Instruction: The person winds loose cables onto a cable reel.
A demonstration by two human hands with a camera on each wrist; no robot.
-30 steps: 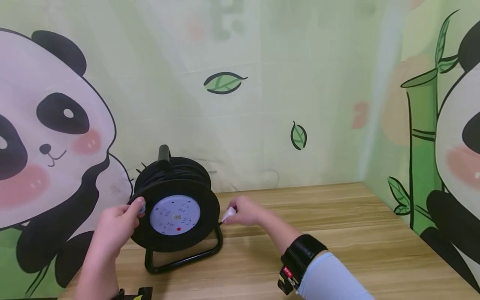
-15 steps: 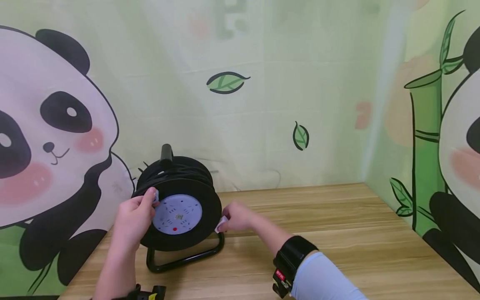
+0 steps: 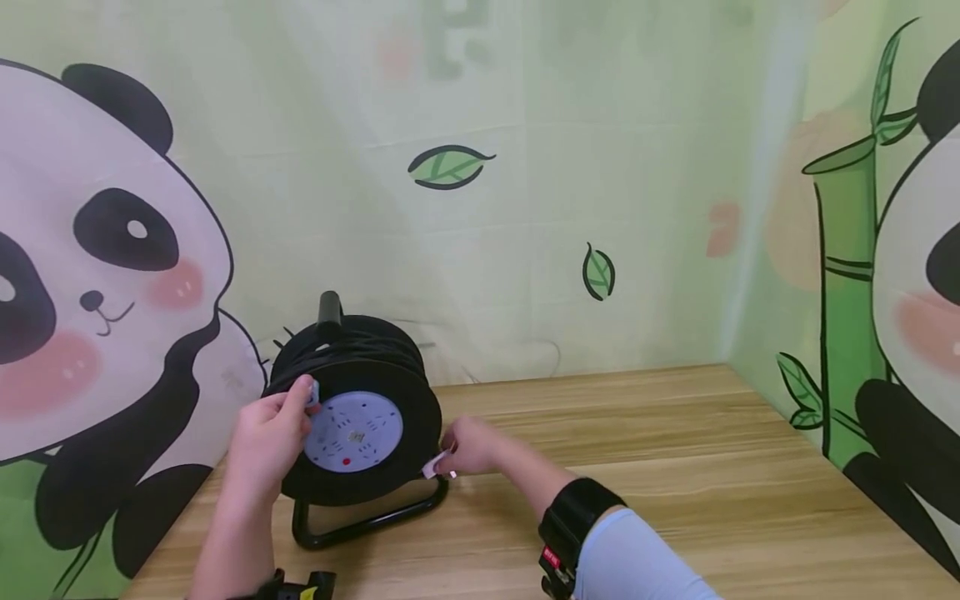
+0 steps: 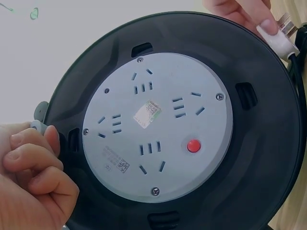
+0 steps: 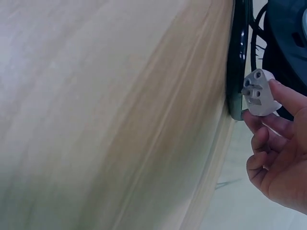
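A black cable reel [image 3: 422, 417] stands upright on its tubular frame [image 3: 375, 523], with dark cable [image 3: 375, 343] wound behind its front disc. Its pale round socket panel [image 3: 356, 433] has a red button [image 4: 194, 146]. At the disc's left side, my left hand [image 3: 262, 442] pinches a small pale knob [image 4: 38, 126] between thumb and fingers. My right hand [image 3: 476, 447], by the disc's lower right edge, pinches a white plug [image 5: 259, 93] with its metal prongs exposed. A black cord [image 4: 296, 79] runs from the plug beside the reel.
The reel's carrying handle [image 3: 329, 312] rises at the top. Under the frame is a wood-grain table [image 3: 637, 467], stretching off to the right. A green backdrop [image 3: 495, 275] with printed pandas and leaves hangs close behind the reel.
My left hand has moved right and slightly up with the knob, and the reel's disc has turned a little clockwise. My right hand has shifted left and down with the plug.
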